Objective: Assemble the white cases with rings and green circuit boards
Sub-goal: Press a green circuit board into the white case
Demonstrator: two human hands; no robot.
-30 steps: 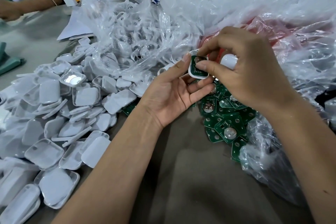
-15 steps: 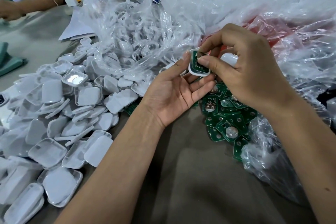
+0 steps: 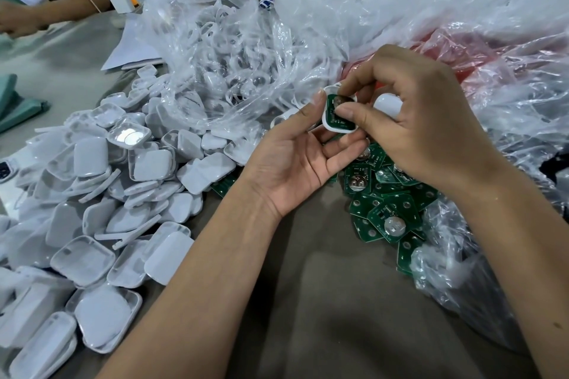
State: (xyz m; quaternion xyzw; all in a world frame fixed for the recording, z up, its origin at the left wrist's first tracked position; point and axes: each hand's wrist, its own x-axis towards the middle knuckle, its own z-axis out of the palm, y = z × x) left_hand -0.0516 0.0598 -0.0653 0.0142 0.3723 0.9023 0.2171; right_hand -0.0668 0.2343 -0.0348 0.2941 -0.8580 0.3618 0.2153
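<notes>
Tabletop (image 3: 338,317): case heap (image 3: 92,194), crumpled bags (image 3: 462,24)

the case (image 3: 338,114) you pinch is white around a green board (image 3: 336,118), with dark green silver-dotted boards (image 3: 385,218) heaped just below your grip, pale white shells (image 3: 101,209) piled left of it and red-tinted clear plastic (image 3: 480,49) behind.
</notes>
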